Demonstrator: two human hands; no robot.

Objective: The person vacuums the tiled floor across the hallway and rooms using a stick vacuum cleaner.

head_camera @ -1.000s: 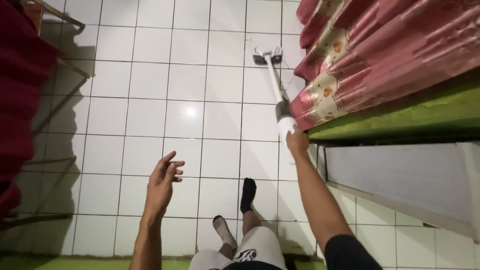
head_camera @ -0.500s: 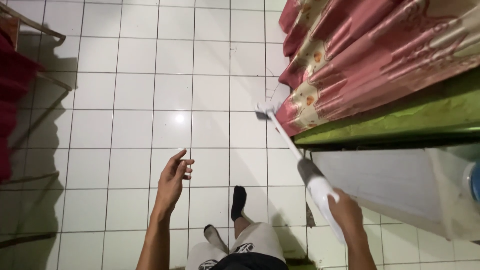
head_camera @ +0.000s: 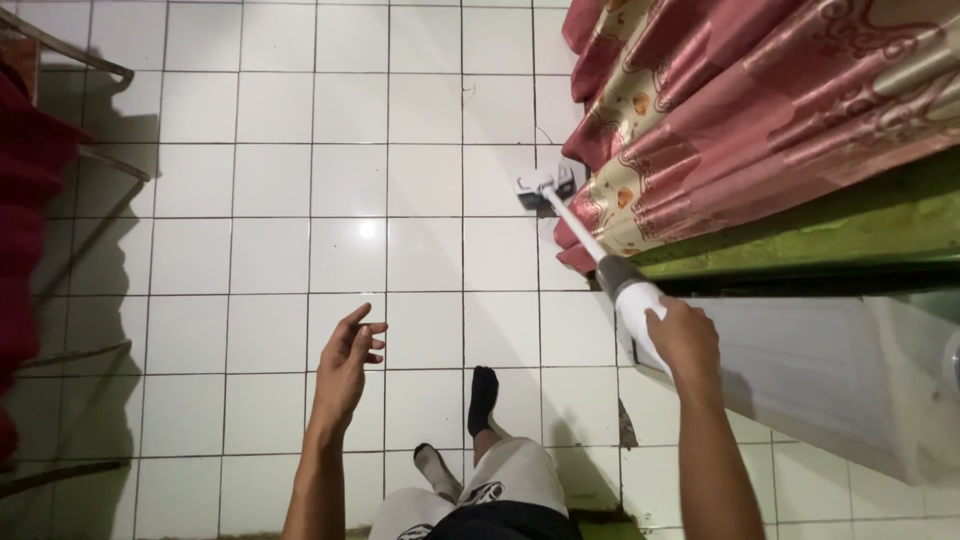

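White glazed tile floor [head_camera: 270, 180] with dark grout lines fills most of the view; it carries a bright ceiling-light reflection and no debris that can be made out, so how much of it is already cleaned cannot be judged. Pink and cream patterned curtain [head_camera: 740, 110] hangs in folds at upper right, its hem reaching the floor above a green-painted ledge [head_camera: 850, 225]. Dark red cloth on a metal-framed chair [head_camera: 30, 250] stands along the left edge. White slim stick vacuum cleaner [head_camera: 600, 265] runs diagonally from your grip to its floor head, which lies flat on the tiles just beside the curtain hem; judged from this, you are working the edge strip by the curtain. Your right hand [head_camera: 684, 338] is clenched around the vacuum's white handle body. Your left hand [head_camera: 350, 355] is released, fingers loosely spread, holding nothing above the tiles. Your socked feet, one dark, one pale, stand near the bottom centre.
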